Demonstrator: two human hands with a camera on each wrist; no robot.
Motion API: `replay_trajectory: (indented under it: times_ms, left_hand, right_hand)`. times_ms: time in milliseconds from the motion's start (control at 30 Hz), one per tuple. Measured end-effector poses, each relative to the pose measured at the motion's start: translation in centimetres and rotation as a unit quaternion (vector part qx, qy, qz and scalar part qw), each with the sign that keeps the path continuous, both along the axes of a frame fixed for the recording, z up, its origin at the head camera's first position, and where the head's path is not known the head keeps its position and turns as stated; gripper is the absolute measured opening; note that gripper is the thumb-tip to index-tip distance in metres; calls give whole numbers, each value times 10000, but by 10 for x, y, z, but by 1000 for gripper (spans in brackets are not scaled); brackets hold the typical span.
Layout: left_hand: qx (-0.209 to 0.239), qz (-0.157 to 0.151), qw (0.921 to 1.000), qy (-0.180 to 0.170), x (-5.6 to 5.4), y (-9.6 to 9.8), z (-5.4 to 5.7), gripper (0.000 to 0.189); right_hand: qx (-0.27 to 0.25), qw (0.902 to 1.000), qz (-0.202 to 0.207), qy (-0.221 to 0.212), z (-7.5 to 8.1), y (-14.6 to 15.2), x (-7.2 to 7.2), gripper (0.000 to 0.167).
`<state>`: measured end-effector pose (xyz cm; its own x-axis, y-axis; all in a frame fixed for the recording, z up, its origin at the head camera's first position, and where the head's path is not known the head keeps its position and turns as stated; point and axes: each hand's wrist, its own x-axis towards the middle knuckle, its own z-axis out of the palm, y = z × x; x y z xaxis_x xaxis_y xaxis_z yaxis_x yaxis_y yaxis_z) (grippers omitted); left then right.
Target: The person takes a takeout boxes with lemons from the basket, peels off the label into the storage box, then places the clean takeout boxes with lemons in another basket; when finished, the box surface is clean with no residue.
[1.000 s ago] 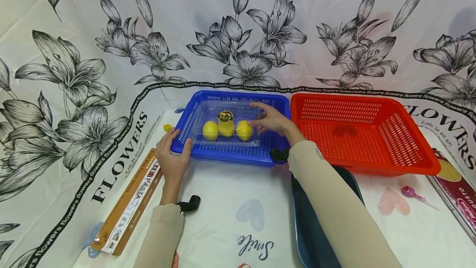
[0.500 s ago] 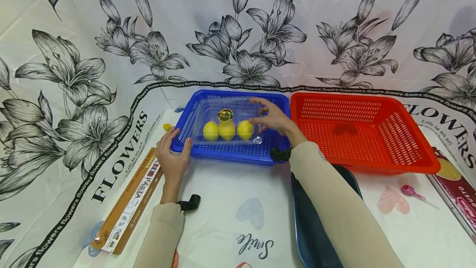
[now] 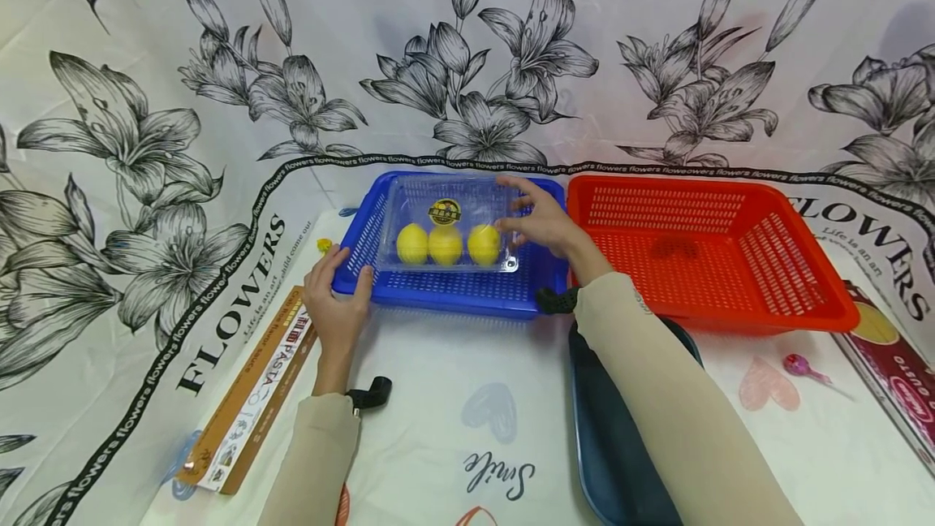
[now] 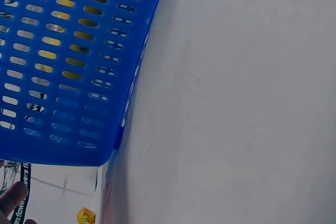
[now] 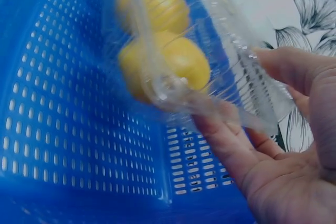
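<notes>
Three lemons (image 3: 445, 244) sit in a clear plastic box (image 3: 478, 197) with a black and yellow sticker. My right hand (image 3: 544, 222) grips this box by its right end, thumb and fingers on its edges. The right wrist view shows the box (image 5: 173, 85) tilted above the floor of the blue basket (image 3: 453, 300). My left hand (image 3: 336, 311) holds that basket at its near left corner, thumb by the front rim and fingers along the left side. Through the slots of the basket (image 4: 63, 153), the left wrist view shows patches of yellow.
A red basket (image 3: 730, 307) stands right of the blue one. A dark tray (image 3: 621, 428) lies partly under my right forearm. A pasta box (image 3: 252, 396) and a yellow wrapped piece (image 3: 324, 246) lie left; a lollipop (image 3: 796, 364) and a dark red box (image 3: 887, 347) lie right.
My right hand has lifted the plastic box with the lemons a little, and it sits higher in the head view. The left hand stays at the basket's corner.
</notes>
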<state>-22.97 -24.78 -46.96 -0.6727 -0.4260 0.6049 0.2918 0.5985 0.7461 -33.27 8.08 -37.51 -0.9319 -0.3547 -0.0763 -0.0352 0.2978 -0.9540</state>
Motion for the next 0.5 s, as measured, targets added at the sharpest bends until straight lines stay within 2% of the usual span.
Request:
replay_trajectory:
  times_ms: [167, 500]
  left_hand:
    - [8, 27, 10000, -37, 2, -1, -1, 46]
    - [-72, -137, 9999, -20, 0, -4, 1, 46]
  right_hand:
    - [-95, 9997, -10, 245, 5, 2, 6, 78]
    - [-261, 9990, -177, 320, 25, 16, 27, 78]
